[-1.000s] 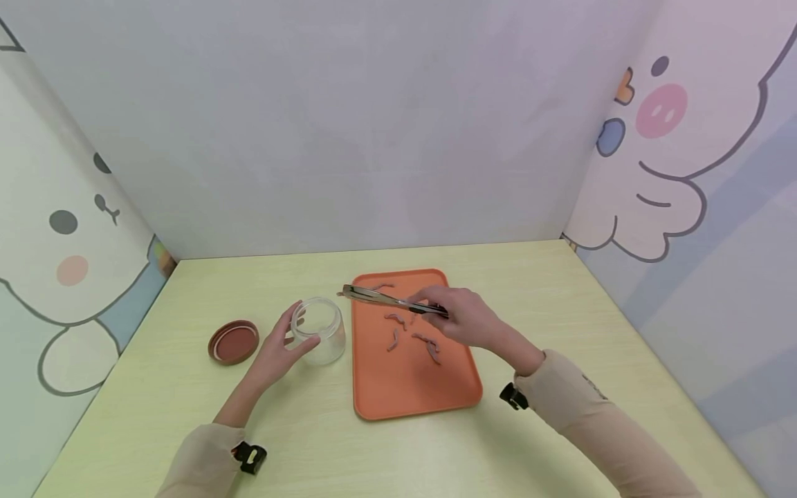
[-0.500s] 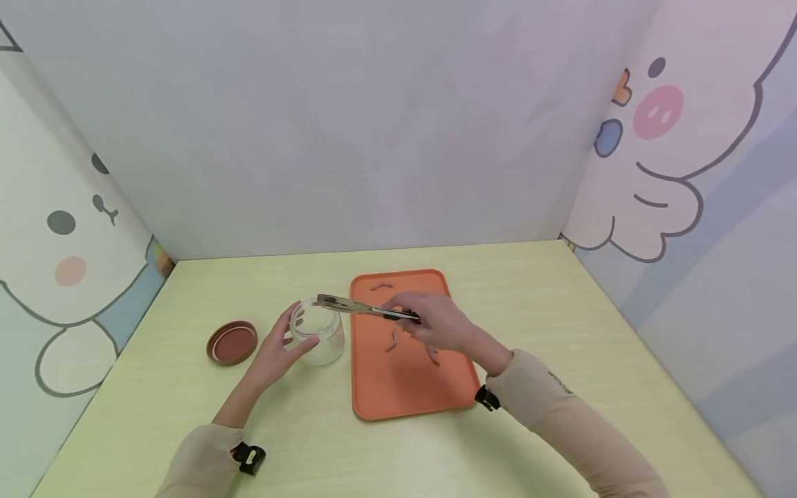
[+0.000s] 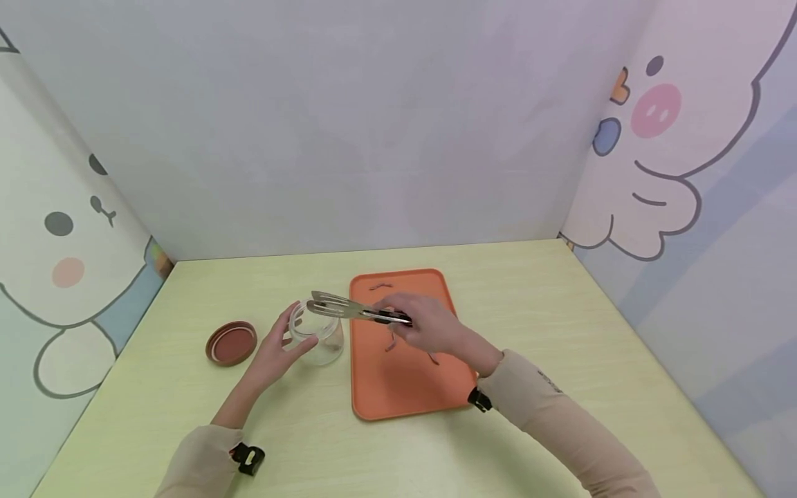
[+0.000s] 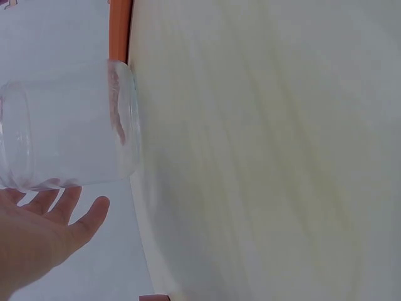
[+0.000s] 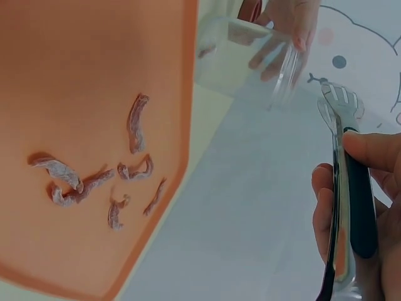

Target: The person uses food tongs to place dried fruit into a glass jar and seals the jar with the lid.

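Observation:
My left hand [image 3: 270,356] holds a clear jar [image 3: 326,351], thumb on the near side and fingers round the far side. The jar stands upright with its mouth uncovered. One reddish-brown dried meat strip [image 4: 116,103] lies at its bottom. My right hand [image 3: 426,324] grips metal tongs [image 3: 349,308] with dark handles. Their slotted tips are spread apart over the jar's mouth, with nothing between them. Under the right hand lies an orange tray [image 3: 405,387], bearing several more dried meat strips [image 5: 136,123]; in the head view the hand hides some of these.
A brown round lid [image 3: 232,344] lies on the pale yellow table [image 3: 299,443], left of the left hand. A grey wall [image 3: 373,138] rises behind the table, and printed cartoon walls flank both sides.
The tongs have moved left from over the tray to the jar's mouth, and their tips have spread. The strip at their tips has dropped into the jar. The left hand stays in place.

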### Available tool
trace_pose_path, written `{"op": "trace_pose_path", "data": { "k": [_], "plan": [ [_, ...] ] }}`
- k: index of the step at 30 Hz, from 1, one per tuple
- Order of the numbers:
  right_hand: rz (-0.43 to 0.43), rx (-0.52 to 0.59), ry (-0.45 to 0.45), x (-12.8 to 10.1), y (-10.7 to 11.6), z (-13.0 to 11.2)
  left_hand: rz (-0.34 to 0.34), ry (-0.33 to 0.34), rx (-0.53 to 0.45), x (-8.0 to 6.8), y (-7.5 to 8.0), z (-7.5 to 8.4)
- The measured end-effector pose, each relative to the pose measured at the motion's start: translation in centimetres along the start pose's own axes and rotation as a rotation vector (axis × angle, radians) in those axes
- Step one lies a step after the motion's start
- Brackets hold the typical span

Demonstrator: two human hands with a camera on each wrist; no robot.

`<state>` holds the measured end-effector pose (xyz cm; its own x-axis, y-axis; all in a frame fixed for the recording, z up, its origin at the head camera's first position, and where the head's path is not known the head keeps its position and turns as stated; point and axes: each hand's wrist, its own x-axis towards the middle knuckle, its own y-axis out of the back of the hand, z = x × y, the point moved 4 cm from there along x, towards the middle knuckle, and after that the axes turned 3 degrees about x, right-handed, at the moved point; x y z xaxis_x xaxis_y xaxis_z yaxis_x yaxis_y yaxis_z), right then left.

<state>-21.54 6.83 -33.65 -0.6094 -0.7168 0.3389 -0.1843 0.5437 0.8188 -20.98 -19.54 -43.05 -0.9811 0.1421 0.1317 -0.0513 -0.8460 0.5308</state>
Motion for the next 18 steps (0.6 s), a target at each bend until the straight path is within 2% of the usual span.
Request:
{"op": "trace_pose_path", "data": {
  "k": [3,6,11,18],
  "plan": [
    [0.0,0.057,-0.034,-0.4,0.6,0.5,0.003,0.002,0.004,0.0,0.0,0.0],
    [0.014,0.069,-0.042,-1.0,1.4,1.2,0.005,0.003,0.006,0.0,0.0,0.0],
    [0.062,0.018,-0.04,-1.9,2.8,2.1,0.009,-0.002,0.001,0.0,0.0,0.1],
    [0.119,-0.027,-0.094,-3.5,4.6,3.9,0.007,0.001,-0.001,0.0,0.0,0.0]
  ]
}}
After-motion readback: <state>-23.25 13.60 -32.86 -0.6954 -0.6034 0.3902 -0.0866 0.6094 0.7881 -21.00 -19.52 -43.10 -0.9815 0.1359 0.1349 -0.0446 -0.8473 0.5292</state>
